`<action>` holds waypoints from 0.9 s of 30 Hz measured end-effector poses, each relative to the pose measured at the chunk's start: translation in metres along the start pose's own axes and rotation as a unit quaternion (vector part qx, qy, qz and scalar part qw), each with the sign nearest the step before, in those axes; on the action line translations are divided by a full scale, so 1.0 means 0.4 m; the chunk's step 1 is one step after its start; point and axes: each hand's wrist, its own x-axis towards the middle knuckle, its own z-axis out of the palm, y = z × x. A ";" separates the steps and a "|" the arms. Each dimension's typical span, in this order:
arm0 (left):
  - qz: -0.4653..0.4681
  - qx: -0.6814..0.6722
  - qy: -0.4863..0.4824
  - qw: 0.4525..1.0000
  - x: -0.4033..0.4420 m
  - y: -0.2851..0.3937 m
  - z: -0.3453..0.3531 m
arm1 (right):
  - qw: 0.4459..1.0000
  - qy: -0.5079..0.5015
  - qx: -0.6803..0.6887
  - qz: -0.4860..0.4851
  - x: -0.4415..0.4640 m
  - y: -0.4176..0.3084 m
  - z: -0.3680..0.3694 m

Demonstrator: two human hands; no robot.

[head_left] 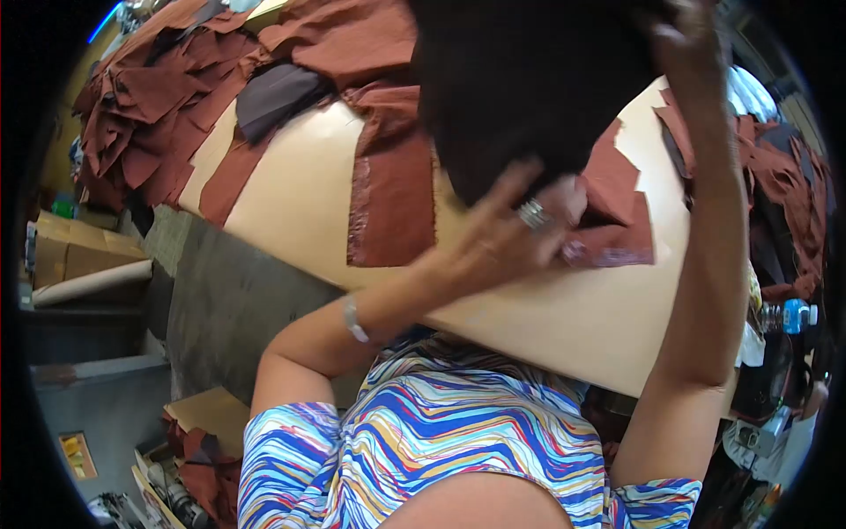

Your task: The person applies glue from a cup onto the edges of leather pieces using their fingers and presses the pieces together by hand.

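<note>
A dark brown, nearly black piece of cloth (pixel 520 88) is raised over the table, spanning the space between my hands. My left hand (pixel 533 212), with a ring and a bracelet on that arm, is closed at the cloth's lower edge, slightly blurred. At the upper right, my right hand (pixel 687 35) grips the cloth's far side, partly smeared by motion. Beneath lie reddish-brown fabric pieces: a strip (pixel 392 207) with a frayed edge left of my left hand, and another piece (pixel 626 225) to its right, partly covered by the hand and dark cloth.
A tan tabletop (pixel 291 194) carries a large heap of reddish-brown cloth (pixel 150 115) at the far left and a small dark piece (pixel 278 97). More cloth (pixel 780 194) hangs at the right, above a plastic bottle (pixel 797 316). Cardboard boxes (pixel 84 251) stand at the left.
</note>
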 end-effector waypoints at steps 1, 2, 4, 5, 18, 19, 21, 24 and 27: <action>-0.005 0.086 0.008 0.996 0.013 -0.041 -0.005 | 0.998 0.031 0.045 -0.016 0.010 -0.004 -0.058; 0.001 0.067 -0.049 0.997 0.026 -0.110 -0.048 | 0.995 0.064 0.064 -0.037 0.003 -0.017 -0.098; -0.019 0.030 -0.028 0.999 0.056 -0.238 -0.085 | 0.989 0.131 0.014 -0.072 -0.048 -0.063 -0.110; -0.020 0.060 -0.008 0.998 0.056 -0.294 -0.110 | 0.980 0.174 -0.035 -0.087 -0.084 -0.087 -0.103; -0.013 0.059 -0.200 0.978 -0.018 -0.440 -0.276 | 0.995 -0.038 0.094 0.020 -0.452 -0.085 -0.102; -0.017 0.051 -0.205 0.977 -0.013 -0.410 -0.282 | 0.997 -0.055 0.057 0.025 -0.442 -0.073 -0.099; -0.075 0.011 -0.234 0.969 -0.006 -0.345 -0.311 | 0.995 -0.091 -0.013 0.034 -0.429 -0.050 -0.094; -0.074 -0.069 -0.253 0.962 0.006 -0.274 -0.362 | 0.980 -0.125 0.065 0.142 -0.423 -0.029 -0.059; -0.117 -0.265 -0.322 0.901 0.011 -0.225 -0.356 | 0.971 -0.179 0.119 0.105 -0.434 -0.030 0.003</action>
